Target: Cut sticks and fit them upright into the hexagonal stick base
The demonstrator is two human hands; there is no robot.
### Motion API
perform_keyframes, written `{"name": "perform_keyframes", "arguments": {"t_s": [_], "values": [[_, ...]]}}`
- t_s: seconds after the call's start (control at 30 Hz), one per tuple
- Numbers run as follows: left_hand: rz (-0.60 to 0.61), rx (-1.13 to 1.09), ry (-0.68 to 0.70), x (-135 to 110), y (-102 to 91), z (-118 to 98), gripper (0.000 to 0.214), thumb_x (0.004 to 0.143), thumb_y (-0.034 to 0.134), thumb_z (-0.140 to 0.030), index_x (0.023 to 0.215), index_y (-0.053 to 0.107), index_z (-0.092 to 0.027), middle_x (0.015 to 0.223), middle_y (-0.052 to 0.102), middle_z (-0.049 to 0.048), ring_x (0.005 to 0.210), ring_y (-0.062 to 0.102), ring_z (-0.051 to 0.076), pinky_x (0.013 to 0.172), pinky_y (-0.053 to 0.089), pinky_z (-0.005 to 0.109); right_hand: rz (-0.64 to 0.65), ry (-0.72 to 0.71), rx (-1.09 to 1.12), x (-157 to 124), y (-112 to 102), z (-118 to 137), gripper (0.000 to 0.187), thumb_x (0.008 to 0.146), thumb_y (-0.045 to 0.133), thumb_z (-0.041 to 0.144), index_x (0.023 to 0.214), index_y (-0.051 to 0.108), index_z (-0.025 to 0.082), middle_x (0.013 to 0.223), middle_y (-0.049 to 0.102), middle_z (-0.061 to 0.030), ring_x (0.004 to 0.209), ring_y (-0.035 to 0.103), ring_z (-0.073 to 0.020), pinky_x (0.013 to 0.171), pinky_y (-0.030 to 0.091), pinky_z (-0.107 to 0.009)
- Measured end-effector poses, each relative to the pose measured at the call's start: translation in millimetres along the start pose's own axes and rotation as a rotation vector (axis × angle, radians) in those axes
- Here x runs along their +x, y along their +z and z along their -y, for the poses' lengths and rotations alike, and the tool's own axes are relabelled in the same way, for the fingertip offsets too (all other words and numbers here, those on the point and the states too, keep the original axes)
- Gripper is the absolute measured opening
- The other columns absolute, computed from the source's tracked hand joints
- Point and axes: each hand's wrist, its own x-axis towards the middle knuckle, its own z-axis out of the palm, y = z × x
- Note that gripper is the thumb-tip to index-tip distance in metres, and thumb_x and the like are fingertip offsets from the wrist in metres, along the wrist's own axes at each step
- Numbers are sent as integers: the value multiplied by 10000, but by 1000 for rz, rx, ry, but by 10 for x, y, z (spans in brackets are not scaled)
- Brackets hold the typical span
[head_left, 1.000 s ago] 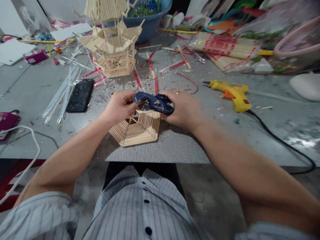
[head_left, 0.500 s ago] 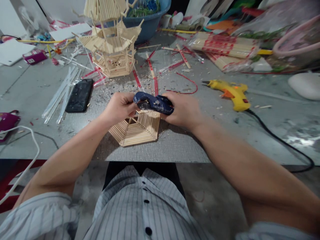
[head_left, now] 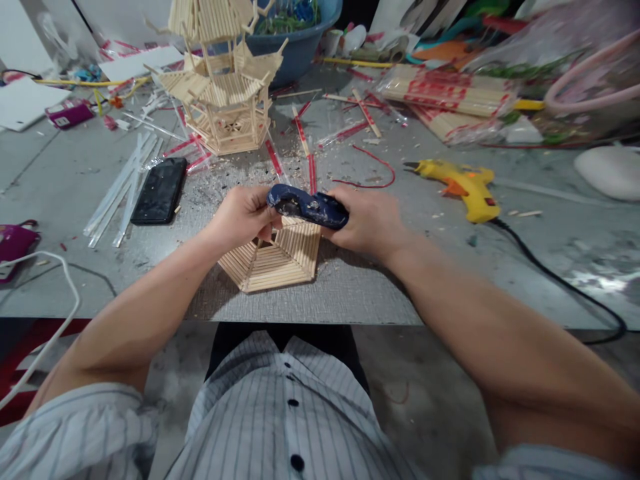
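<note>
The stick panel (head_left: 273, 267) lies on the desk (head_left: 370, 293) below the hands, on their near side, and looks well advanced: rows of sticks fill the facets that show, out to a straight-edged rim, though its far part is hidden. The gap at its middle, near the left fingertips, is open; whether it is meant to be filled, I cannot tell. The right hand (head_left: 367, 217) is wrapped around a blue tool (head_left: 310, 207), held above the panel's far part. The left hand (head_left: 245, 213) is pinched closed at the tool's left end; what it grips, if anything, is hidden, so a cut may be in hand but cannot be confirmed. Beyond the left hand stands a tiered model (head_left: 225, 90), with posts and roofs in place; the panel is apart from it, not joined. Right of the right hand lies the glue gun (head_left: 465, 190), unheld, and beyond that hand are stick packs (head_left: 450, 90), so material seems to be left
</note>
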Motion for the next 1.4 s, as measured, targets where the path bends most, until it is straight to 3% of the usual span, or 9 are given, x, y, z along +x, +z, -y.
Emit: {"name": "perform_keyframes", "arguments": {"t_s": [0.2,0.3,0.43,0.6,0.8,1.4], "values": [[-13,-45,-12,16,-10,4,259,789,653,-344,651,566,-144,511,590,-20,380,528,44,366,408,128,-8,71,-39,9,14,15,336,722,574,398,986,628,197,850,684,-105,773,629,-302,652,413,-381],[-33,-49,-19,16,-13,-15,241,799,647,-324,664,577,-137,536,606,-5,397,529,38,371,400,120,-155,43,-44,53,1,-28,487,702,585,342,1156,553,168,1045,661,-132,971,602,-329,820,426,-445],[-73,-15,-24,13,-5,-22,176,817,623,-297,759,625,-131,616,646,13,433,551,33,400,410,114,-312,49,-71,94,2,-135,659,685,607,314,1292,424,135,1266,550,-179,1156,501,-346,991,325,-506],[-115,73,22,30,8,54,168,808,613,-286,721,617,-143,543,607,-12,457,572,55,429,435,130,-205,-77,-30,88,73,-160,607,709,609,358,1273,445,202,1219,570,-150,1135,497,-358,947,330,-532],[-129,114,52,42,13,110,206,796,620,-337,692,590,-161,527,568,-35,470,582,76,441,464,162,-120,-179,29,94,62,-87,526,695,607,350,1194,515,210,1080,633,-125,1011,556,-326,849,400,-467],[-133,-15,-11,21,31,-4,114,704,640,-214,656,548,-166,542,530,-44,488,571,71,434,459,145,-2,-124,30,78,-46,-2,496,691,576,329,1165,538,191,1065,645,-132,986,571,-324,813,397,-429]]}}
